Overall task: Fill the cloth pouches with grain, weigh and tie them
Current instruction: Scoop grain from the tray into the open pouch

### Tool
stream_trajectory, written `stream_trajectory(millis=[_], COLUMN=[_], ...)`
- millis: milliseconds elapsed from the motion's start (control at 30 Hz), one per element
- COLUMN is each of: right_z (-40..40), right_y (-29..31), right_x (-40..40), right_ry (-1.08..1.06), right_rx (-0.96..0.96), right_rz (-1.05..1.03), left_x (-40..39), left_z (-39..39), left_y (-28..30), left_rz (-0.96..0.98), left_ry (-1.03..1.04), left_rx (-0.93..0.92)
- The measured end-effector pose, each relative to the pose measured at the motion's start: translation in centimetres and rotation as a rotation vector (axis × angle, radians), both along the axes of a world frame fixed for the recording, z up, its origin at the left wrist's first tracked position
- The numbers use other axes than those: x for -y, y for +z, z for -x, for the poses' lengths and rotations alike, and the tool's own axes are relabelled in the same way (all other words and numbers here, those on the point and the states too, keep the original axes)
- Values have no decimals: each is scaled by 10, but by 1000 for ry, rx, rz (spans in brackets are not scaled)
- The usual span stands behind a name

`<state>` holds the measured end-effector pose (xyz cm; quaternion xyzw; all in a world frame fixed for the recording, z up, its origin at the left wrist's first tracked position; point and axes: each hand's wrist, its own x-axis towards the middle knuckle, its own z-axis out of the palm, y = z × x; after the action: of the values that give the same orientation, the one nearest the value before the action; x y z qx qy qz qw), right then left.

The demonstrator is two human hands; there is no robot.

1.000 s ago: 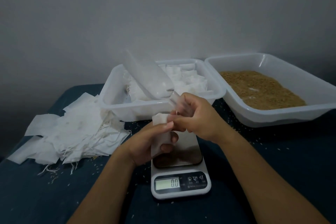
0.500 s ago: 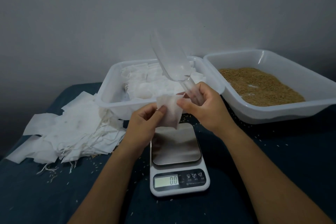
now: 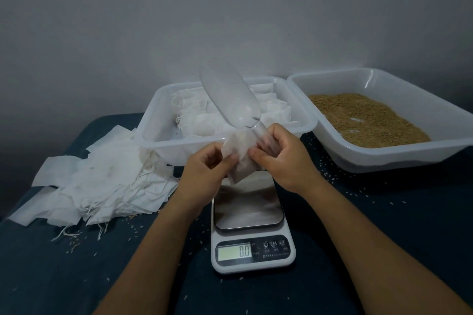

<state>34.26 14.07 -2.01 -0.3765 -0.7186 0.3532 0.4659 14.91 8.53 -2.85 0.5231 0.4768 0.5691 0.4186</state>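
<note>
A small white cloth pouch hangs above the scale, pinched between both hands. My left hand grips its left edge. My right hand pinches its right edge and also grips the handle of a clear plastic scoop, whose bowl points up and away to the left, seemingly empty. The scale's steel platform is bare and its display reads 0.0. Brown grain lies in the white tray at the right.
A second white tray behind my hands holds several cloth pouches. A heap of flat white pouches with strings lies at the left on the dark blue cloth. Loose grains are scattered around the scale and trays.
Both hands lifted the pouch off the scale platform and now hold it up by its edges. The scoop swung from lying low to pointing upward.
</note>
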Motion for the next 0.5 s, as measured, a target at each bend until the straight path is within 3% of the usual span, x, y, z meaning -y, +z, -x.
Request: stream_trajectory(millis=[133, 300, 400, 500], right_z=[0, 2, 1, -1], right_y=[-1, 1, 4, 6], right_x=[0, 3, 5, 6], right_ry=[-14, -23, -4, 21], right_rx=[10, -55, -134, -142], right_rz=[-25, -29, -5, 30], left_x=[-2, 1, 4, 5], left_z=[2, 0, -1, -4], left_y=[-1, 0, 0, -3], left_rz=[-49, 35, 58, 58], left_ry=[56, -71, -188, -126], left_rx=[-43, 108, 47, -23])
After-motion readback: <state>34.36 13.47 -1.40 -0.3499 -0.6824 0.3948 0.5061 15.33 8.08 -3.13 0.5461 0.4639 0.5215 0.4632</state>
